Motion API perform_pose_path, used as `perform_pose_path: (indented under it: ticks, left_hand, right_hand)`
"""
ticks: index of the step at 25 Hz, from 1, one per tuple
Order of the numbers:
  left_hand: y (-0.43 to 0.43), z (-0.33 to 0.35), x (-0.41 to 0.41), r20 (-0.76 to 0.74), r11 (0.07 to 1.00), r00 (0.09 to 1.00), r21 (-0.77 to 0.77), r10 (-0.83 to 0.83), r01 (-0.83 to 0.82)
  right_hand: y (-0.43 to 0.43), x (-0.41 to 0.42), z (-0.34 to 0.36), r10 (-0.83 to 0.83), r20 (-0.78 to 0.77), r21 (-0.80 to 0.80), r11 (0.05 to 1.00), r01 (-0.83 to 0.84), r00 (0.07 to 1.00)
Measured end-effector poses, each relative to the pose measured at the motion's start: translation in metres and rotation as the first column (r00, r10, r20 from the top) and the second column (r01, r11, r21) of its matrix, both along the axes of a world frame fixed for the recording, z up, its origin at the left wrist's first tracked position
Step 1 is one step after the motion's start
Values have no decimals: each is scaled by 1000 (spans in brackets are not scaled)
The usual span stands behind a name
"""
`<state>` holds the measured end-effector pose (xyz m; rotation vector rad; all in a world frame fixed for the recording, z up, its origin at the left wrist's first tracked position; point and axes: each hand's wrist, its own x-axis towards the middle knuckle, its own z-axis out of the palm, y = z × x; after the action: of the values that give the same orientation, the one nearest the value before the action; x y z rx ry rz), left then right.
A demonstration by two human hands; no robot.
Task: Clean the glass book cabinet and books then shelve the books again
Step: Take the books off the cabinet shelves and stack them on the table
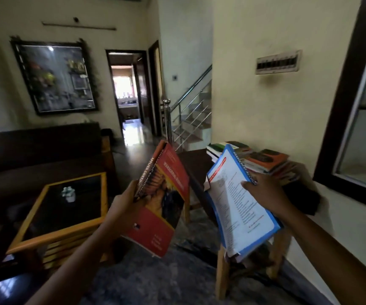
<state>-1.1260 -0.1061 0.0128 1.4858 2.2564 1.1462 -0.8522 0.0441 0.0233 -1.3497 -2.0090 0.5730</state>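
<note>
Standing by the counter (194, 161), the person has the hands apart: the left hand (123, 203) clamps red books (166, 194), the right hand (265, 192) grips a blue book (241, 216) near the pile (262, 159), I think for carrying them to the glass cabinet (340, 106) at right.

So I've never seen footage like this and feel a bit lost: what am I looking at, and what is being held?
There is no machine here. The grips are a person's bare hands, filmed by one camera worn on the head, looking forward and down. The left grip holds red-covered paperback books. The right grip holds a blue-edged white paperback. Behind it, more stacked books lie on a small dark-topped wooden table against the wall, beside the dark-framed glass cabinet.
</note>
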Motion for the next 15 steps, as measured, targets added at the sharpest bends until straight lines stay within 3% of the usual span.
perform_pose_path:
  ticks: [9, 15]
  left_hand:
    - [184, 1, -151, 119, 1000, 993, -18, 25, -23]
    - [324, -31, -248, 207, 996, 974, 27, -94, 90]
  right_hand:
    - [221, -164, -2, 60, 87, -26, 998, -58, 994]
    - [342, -235, -16, -52, 79, -22, 998, 54, 995]
